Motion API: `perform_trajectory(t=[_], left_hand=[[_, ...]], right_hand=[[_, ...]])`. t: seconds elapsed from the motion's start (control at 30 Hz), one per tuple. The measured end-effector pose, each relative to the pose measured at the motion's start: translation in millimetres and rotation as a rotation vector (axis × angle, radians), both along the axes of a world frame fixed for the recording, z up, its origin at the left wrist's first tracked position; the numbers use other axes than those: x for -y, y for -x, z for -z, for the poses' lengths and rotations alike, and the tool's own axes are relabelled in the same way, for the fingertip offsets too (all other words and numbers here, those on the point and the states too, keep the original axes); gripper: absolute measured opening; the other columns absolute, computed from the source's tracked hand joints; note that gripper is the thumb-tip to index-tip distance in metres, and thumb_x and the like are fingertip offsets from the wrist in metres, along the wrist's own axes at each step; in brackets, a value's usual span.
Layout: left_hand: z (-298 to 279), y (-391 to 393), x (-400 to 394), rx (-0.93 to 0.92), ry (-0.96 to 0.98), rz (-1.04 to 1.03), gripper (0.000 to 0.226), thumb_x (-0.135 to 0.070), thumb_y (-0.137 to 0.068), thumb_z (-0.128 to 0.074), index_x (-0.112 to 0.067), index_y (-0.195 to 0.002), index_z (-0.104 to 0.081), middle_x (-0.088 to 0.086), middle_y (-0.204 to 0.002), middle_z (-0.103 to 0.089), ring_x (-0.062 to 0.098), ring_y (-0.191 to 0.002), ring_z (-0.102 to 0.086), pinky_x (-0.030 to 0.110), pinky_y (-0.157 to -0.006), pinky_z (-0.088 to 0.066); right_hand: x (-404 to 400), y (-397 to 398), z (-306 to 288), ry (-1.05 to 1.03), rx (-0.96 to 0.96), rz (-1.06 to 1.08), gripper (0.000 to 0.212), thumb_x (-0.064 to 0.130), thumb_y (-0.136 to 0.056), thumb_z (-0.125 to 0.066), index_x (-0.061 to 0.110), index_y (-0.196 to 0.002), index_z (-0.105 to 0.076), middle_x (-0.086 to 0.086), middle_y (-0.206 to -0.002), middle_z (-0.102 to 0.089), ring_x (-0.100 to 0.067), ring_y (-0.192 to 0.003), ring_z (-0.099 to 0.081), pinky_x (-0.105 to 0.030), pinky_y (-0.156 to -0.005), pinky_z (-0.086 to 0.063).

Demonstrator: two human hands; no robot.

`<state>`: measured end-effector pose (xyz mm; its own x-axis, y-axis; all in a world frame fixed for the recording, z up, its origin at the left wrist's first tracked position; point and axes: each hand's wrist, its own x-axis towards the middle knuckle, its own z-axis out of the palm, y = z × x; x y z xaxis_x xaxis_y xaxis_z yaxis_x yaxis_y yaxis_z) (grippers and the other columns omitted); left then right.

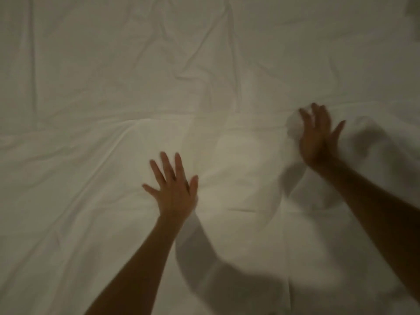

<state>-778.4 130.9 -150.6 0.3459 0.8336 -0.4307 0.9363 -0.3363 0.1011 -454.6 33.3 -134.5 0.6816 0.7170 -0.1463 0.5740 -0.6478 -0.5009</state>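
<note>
Creased white bedsheet (113, 87), left hand (173, 189) splayed flat, right hand (317, 137) straight-fingered against a puffed fold

- The view is filled by a bed surface under a white sheet (113, 87), creased in long folds.
- Light is recorded as dim and warm, brightest at mid-scene and fading toward the left and far edges.
- Soft grey shadows (204, 269) are cast at near right.
- A darker patch (412, 10) is noted at the far right corner, too blurred to identify.
</note>
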Motion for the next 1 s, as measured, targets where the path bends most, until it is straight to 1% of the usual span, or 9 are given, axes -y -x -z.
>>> perform_trajectory(t=[0.1,0.23,0.43,0.53,0.63,0.7,0.77,0.9,1.0], left_hand=[[-7.5,14.0,42.9,-0.031,0.019,0.058,0.074,-0.059,-0.092,-0.022,-0.016,-0.152,-0.019,0.017,-0.158,-0.015,0.046,-0.143,-0.015,0.08,-0.088,-0.026],[-17.8,37.9,85.0,-0.064,0.087,0.095,0.075,-0.061,-0.091,-0.019,-0.02,-0.152,-0.009,0.015,-0.16,-0.008,0.043,-0.145,-0.008,0.077,-0.093,-0.026],[-39.7,104.5,121.7,-0.092,0.204,0.346,0.068,-0.053,-0.086,-0.034,-0.021,-0.146,-0.037,0.012,-0.154,-0.032,0.04,-0.139,-0.031,0.071,-0.082,-0.043],[-52.2,161.2,129.4,-0.12,0.283,0.375,0.064,-0.051,-0.084,-0.035,-0.029,-0.144,-0.038,0.004,-0.153,-0.035,0.031,-0.139,-0.03,0.067,-0.078,-0.049],[-69.3,220.8,135.2,-0.128,0.312,0.336,0.077,-0.062,-0.077,-0.006,-0.04,-0.151,-0.003,-0.008,-0.159,0.006,0.02,-0.147,-0.001,0.067,-0.101,-0.032],[-81.5,260.4,141.3,-0.137,0.379,0.292,0.078,-0.063,-0.072,0.003,-0.042,-0.146,0.015,-0.012,-0.154,0.016,0.011,-0.146,0.006,0.063,-0.107,-0.024],[-90.9,291.5,143.6,-0.114,0.374,0.239,0.071,-0.053,-0.085,-0.021,-0.037,-0.149,0.007,-0.008,-0.156,-0.009,0.015,-0.144,-0.024,0.066,-0.094,-0.038],[-93.5,342.9,142.8,-0.16,0.416,0.207,0.067,-0.03,-0.099,-0.04,-0.034,-0.152,0.001,-0.01,-0.159,0.007,0.011,-0.148,0.0,0.057,-0.114,-0.013],[-93.1,370.2,131.0,-0.127,0.366,0.084,0.06,-0.034,-0.099,-0.04,-0.034,-0.152,-0.013,-0.008,-0.161,-0.005,0.008,-0.147,-0.007,0.045,-0.118,-0.013]], right_hand=[[25.9,71.6,2.6,0.21,0.226,-0.241,0.054,0.032,-0.095,-0.03,0.013,-0.146,-0.037,-0.011,-0.157,-0.023,-0.033,-0.145,-0.02,-0.069,-0.105,-0.016],[56.7,145.4,-4.4,0.249,-0.002,-0.227,0.061,0.047,-0.091,-0.029,0.024,-0.147,-0.035,-0.007,-0.157,-0.027,-0.032,-0.145,-0.021,-0.073,-0.1,-0.019],[122.1,216.1,-15.9,0.532,0.073,-0.46,0.063,0.041,-0.086,-0.033,0.018,-0.144,-0.039,-0.008,-0.154,-0.033,-0.034,-0.14,-0.03,-0.069,-0.09,-0.04],[138.2,242.4,-28.4,0.563,0.105,-0.405,0.065,0.027,-0.075,-0.066,0.014,-0.137,-0.052,-0.008,-0.148,-0.043,-0.038,-0.135,-0.04,-0.07,-0.085,-0.04],[147.6,273.9,-42.2,0.588,0.011,-0.345,0.077,0.009,-0.057,-0.081,0.009,-0.131,-0.058,-0.014,-0.141,-0.05,-0.045,-0.126,-0.047,-0.074,-0.077,-0.04],[157.6,294.6,-39.2,0.624,0.006,-0.353,0.062,0.015,-0.067,-0.068,0.005,-0.127,-0.059,-0.018,-0.138,-0.052,-0.048,-0.12,-0.051,-0.075,-0.074,-0.041],[161.6,317.5,-45.0,0.661,-0.029,-0.371,0.057,0.023,-0.075,-0.042,0.001,-0.124,-0.062,-0.024,-0.134,-0.054,-0.049,-0.116,-0.054,-0.075,-0.076,-0.039],[158.1,366.4,-56.7,0.761,0.004,-0.33,0.061,0.033,-0.097,-0.036,0.018,-0.153,-0.018,-0.011,-0.16,-0.01,-0.031,-0.147,-0.011,-0.06,-0.113,-0.019],[154.1,390.0,-60.1,0.807,-0.073,-0.41,0.072,0.045,-0.097,-0.038,0.024,-0.153,0.001,-0.004,-0.161,0.007,-0.025,-0.148,0.003,-0.052,-0.117,-0.01]])
